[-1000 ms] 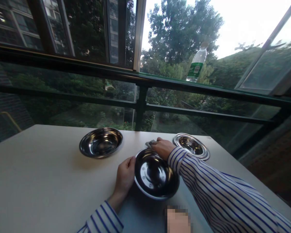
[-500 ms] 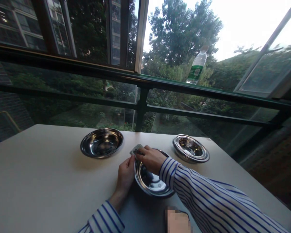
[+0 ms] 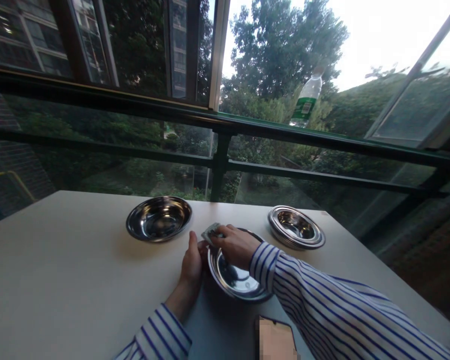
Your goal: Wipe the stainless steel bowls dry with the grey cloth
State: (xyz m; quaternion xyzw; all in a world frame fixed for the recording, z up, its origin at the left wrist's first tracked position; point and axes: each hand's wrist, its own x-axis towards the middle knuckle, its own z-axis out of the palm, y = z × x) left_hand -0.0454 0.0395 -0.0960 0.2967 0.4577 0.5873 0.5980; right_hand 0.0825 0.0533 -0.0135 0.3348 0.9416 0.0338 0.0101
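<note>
A shiny steel bowl stands on the table in front of me. My right hand reaches over it and is closed on a small greyish-green cloth, pressed at the bowl's far left rim. My left hand is beside the left side of the bowl, thumb raised and apart from the rim. Its other fingers are partly hidden near the bowl's outer wall; whether they touch it I cannot tell. No object shows in that hand.
Another steel bowl stands at the back left of the white table. A stack of steel bowls is at the back right. Near me lies a phone, partly blurred. Beyond the table are a dark railing and a plastic bottle.
My left thumb has lifted off the cloth and rim, and the left hand has moved slightly left. The right hand stays at the rim with the cloth.
</note>
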